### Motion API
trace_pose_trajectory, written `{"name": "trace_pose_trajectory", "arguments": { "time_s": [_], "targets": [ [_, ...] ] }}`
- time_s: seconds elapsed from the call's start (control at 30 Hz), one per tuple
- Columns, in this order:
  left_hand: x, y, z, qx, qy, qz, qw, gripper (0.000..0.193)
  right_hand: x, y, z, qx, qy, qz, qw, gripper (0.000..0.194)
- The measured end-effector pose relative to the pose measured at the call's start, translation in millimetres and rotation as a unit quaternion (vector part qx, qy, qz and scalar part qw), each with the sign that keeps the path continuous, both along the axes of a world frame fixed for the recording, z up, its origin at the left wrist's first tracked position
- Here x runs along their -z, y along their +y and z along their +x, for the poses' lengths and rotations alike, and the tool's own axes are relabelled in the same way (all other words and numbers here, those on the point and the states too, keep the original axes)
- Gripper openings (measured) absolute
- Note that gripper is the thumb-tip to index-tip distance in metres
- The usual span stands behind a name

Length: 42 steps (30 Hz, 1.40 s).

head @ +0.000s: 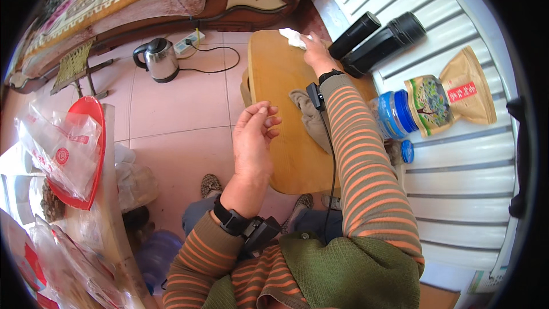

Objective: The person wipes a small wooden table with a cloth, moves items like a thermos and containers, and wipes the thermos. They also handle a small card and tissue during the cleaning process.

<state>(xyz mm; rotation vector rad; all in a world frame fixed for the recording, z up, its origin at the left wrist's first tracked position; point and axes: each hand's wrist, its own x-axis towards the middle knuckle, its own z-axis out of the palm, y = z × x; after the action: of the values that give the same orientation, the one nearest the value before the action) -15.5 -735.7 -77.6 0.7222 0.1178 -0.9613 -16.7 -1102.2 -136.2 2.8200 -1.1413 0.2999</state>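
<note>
A white tissue or thin cloth (295, 38) is in my right hand (319, 53), stretched out to the far end of a wooden table (281, 68). Two black cylindrical flasks (377, 47) stand close beside that hand. My left hand (256, 139) is raised with fingers loosely curled near the table's left edge, nothing visible in it. Between the two arms, a crumpled grey-brown cloth (312, 120) lies on the tabletop. Both wrists wear black straps with small devices; a cable runs from the right one.
Along the table's right side are a blue-lidded plastic jar (392, 113), a brown paper pouch (461, 94) and a small blue lid (407, 151). A steel electric kettle (161, 61) and power strip (187, 43) are on the floor. A red tray (96, 137) with plastic bags is at left.
</note>
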Motion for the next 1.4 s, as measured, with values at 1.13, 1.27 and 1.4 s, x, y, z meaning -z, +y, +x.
{"name": "trace_pose_trajectory", "arguments": {
  "time_s": [1.13, 1.27, 1.4],
  "targets": [
    [9, -11, -8, 0.024, -0.045, 0.028, 0.998, 0.020, -3, 5, -70, 0.002, 0.041, -0.018, 0.999, 0.041],
    [14, -18, -3, 0.023, -0.030, 0.023, 0.999, 0.020, -2, 5, -77, -0.008, 0.023, 0.012, 1.000, 0.038],
    [16, -28, 5, 0.017, -0.013, 0.013, 1.000, 0.022, -7, -10, -93, 0.107, -0.083, 0.194, 0.971, 0.034]
  ]
}}
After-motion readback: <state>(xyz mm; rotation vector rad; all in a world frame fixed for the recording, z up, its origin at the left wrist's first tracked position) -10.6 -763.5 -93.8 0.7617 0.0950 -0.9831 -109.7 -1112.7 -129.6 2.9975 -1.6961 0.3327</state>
